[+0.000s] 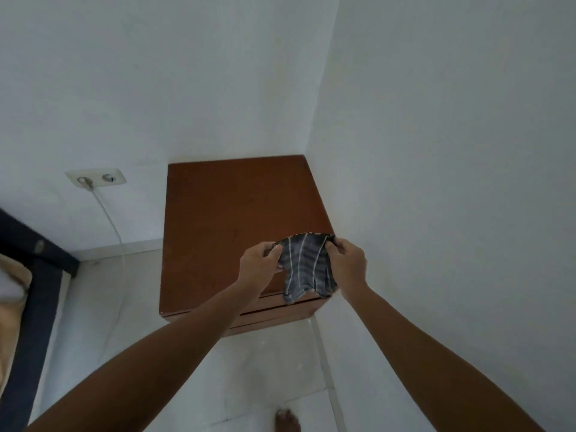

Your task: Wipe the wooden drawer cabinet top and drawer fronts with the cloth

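Both hands [304, 263] outstretched, fingers [270, 252] pinched.

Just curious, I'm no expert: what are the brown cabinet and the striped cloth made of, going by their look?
The cabinet looks like wood or a wood veneer: even reddish-brown, smooth, with a dull sheen; no grain shows, so which one stays open. The cloth looks like soft woven or knitted fabric, dark grey with thin pale stripes; it hangs limp and creases between the left hand and right hand.

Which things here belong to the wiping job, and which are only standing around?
For the job:
- striped cloth, held spread between left hand and right hand
- wooden cabinet, its top bare

Not for the job:
- wall socket with white cable plugged in
- dark bed frame at the left
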